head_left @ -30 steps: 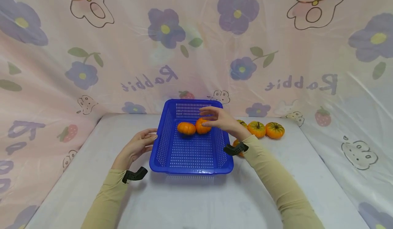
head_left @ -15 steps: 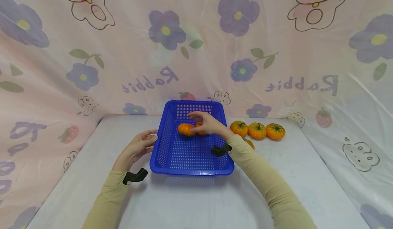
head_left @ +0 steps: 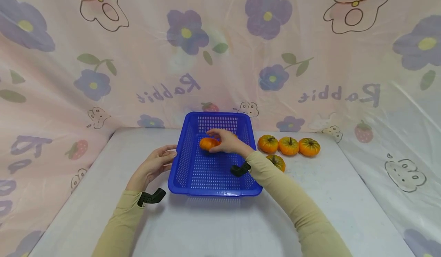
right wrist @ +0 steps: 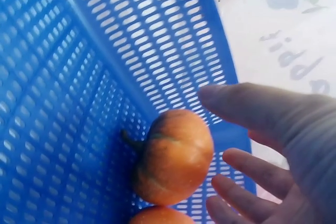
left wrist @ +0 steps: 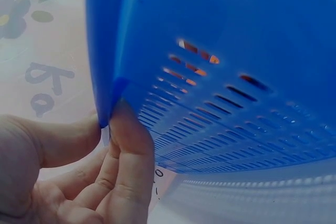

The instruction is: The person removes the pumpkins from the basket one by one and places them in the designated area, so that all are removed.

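A blue plastic basket (head_left: 215,176) holds two small orange pumpkins. My left hand (head_left: 159,161) pinches its left rim between thumb and fingers, as the left wrist view also shows. Inside the basket, my right hand (head_left: 225,141) reaches over from the right, thumb and fingers spread beside the left pumpkin (head_left: 206,143). In the right wrist view, a gap shows between those fingers (right wrist: 247,169) and the nearer pumpkin (right wrist: 181,156), whose stem points toward the basket floor; part of another pumpkin (right wrist: 160,216) shows below. The hand mostly hides the second pumpkin in the head view.
On the white table (head_left: 330,196), right of the basket, three pumpkins (head_left: 288,146) stand in a row. Another pumpkin (head_left: 276,162) lies nearer, partly behind the right sleeve (head_left: 286,196). A patterned cloth (head_left: 227,69) hangs behind and at the sides.
My right hand has moved left inside the basket, from above the right pumpkin to beside the left one. The left hand stays at the rim.
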A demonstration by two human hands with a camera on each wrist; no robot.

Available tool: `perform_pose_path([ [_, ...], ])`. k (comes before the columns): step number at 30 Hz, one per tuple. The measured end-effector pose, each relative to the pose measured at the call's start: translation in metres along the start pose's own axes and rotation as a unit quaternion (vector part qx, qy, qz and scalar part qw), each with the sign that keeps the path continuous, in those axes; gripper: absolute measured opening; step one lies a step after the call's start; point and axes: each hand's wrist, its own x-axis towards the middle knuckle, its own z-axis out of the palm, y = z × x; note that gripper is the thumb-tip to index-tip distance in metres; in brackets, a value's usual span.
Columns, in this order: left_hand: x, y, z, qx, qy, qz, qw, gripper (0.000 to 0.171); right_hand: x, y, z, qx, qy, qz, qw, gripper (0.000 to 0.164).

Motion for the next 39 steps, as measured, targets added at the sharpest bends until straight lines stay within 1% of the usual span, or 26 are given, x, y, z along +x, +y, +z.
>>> perform_pose_path([
  [3, 0.000, -0.001, 0.000, -0.001, -0.005, 0.000, 1.0000, 0.049, 0.001, 0.002, 0.002, -0.011, -0.001, 0.012, 1.000, 0.064],
  [6, 0.001, -0.002, 0.000, -0.001, -0.013, 0.005, 0.9999, 0.050, 0.003, 0.004, 0.003, -0.018, 0.001, 0.014, 1.000, 0.064],
  [10, 0.002, -0.001, -0.001, -0.001, -0.009, 0.005, 0.9999, 0.051, 0.007, 0.006, 0.004, -0.034, 0.000, 0.007, 0.999, 0.063],
  [17, 0.002, 0.001, -0.001, -0.003, -0.008, -0.005, 1.0000, 0.053, 0.011, 0.006, 0.008, -0.049, -0.017, 0.015, 0.999, 0.063],
  [23, 0.002, 0.002, 0.000, -0.002, -0.010, -0.003, 0.9999, 0.052, 0.014, 0.003, 0.012, -0.077, -0.007, 0.003, 0.997, 0.059],
  [29, 0.002, 0.001, -0.001, -0.003, -0.012, -0.001, 0.9999, 0.051, 0.018, 0.004, 0.018, -0.111, -0.007, 0.022, 0.994, 0.057],
  [36, 0.002, 0.001, -0.001, -0.003, -0.004, -0.003, 1.0000, 0.049, 0.019, 0.005, 0.020, -0.124, -0.004, 0.029, 0.992, 0.053],
  [39, 0.001, 0.001, -0.002, -0.002, -0.005, -0.001, 1.0000, 0.050, 0.020, 0.005, 0.021, -0.129, -0.001, 0.027, 0.991, 0.052],
])
